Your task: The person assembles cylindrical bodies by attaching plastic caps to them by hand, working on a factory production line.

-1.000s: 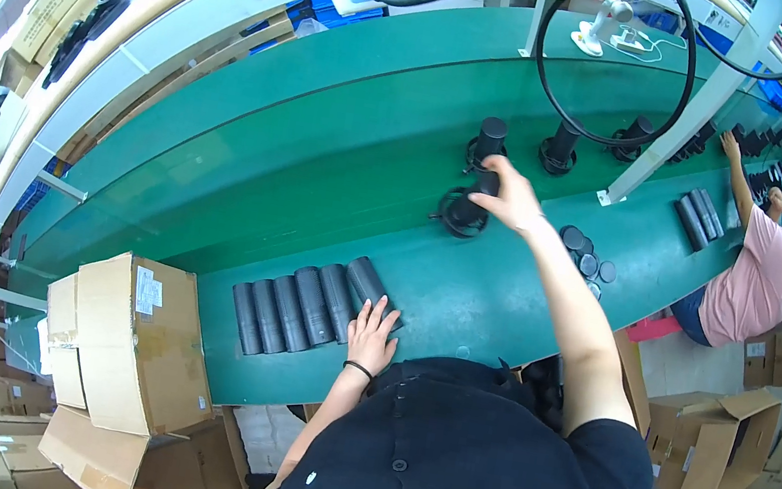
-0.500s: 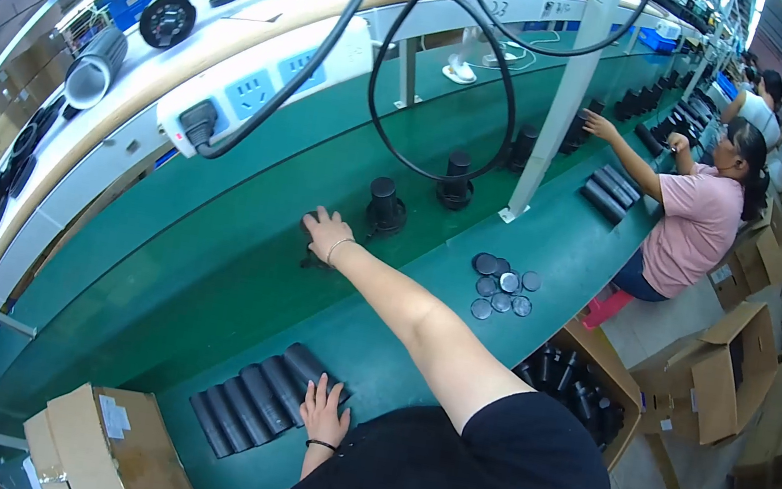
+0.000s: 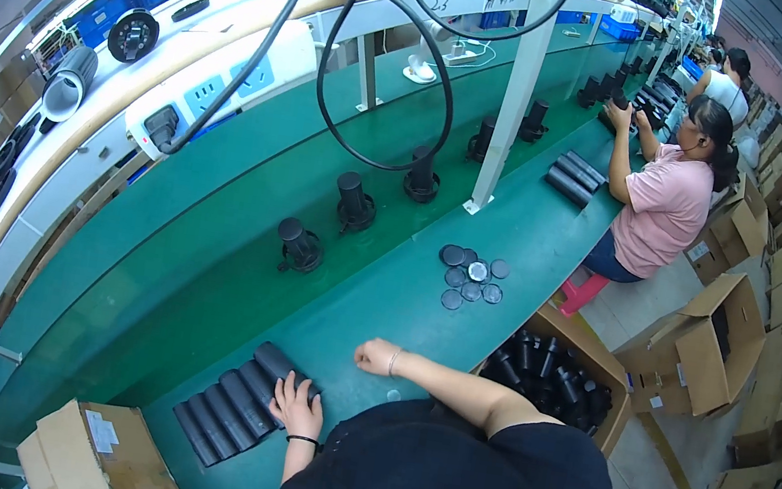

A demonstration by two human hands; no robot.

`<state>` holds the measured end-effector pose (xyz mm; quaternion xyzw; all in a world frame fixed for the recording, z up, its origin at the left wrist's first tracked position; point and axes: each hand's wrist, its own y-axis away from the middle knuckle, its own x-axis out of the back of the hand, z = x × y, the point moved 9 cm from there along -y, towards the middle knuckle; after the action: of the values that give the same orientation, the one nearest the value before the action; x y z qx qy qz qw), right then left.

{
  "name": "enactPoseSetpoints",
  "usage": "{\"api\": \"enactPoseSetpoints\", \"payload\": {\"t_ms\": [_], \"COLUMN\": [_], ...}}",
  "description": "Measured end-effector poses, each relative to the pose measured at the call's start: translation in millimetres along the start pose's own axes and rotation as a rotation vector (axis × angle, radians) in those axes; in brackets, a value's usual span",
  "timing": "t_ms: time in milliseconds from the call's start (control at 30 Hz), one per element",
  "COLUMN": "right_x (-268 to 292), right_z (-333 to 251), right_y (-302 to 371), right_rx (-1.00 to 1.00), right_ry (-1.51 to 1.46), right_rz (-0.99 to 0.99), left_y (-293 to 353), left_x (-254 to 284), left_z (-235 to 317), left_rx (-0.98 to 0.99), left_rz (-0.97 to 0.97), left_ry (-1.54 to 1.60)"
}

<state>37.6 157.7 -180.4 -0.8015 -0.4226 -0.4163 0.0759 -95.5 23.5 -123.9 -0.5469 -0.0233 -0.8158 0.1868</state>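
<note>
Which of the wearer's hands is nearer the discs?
Right. The right hand is left of the discs, apart from them; the left hand is farther left, touching a black tube.

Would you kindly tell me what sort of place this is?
Most likely a factory assembly line: matching black tubes lie in a row on a long green bench, with a co-worker seated farther along.

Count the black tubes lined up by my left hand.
6 tubes: five side by side on the bench, the sixth at the row's right end, partly under your left hand. None looks fully hidden.
</note>
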Motion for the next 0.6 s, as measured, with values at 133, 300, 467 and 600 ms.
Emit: {"api": "enactPoseSetpoints", "payload": {"t_ms": [133, 300, 467, 600], "right_x": [-27, -42, -48, -37], "right_z": [11, 31, 40, 29], "right_y": [25, 10, 14, 16], "right_rx": [-0.025, -0.043, -0.156, -0.078], "right_ry": [-0.167, -0.185, -0.384, -0.296], "right_rz": [-0.039, -0.061, -0.136, -0.095], "left_y": [2, 15, 42, 76], "left_x": [4, 9, 23, 36], "left_z": [7, 4, -7, -28], "left_rx": [-0.04, -0.011, 0.06, 0.154], "left_rz": [-0.019, -0.031, 0.081, 0.197], "left_ry": [0.019, 0.009, 0.121, 0.172]}}
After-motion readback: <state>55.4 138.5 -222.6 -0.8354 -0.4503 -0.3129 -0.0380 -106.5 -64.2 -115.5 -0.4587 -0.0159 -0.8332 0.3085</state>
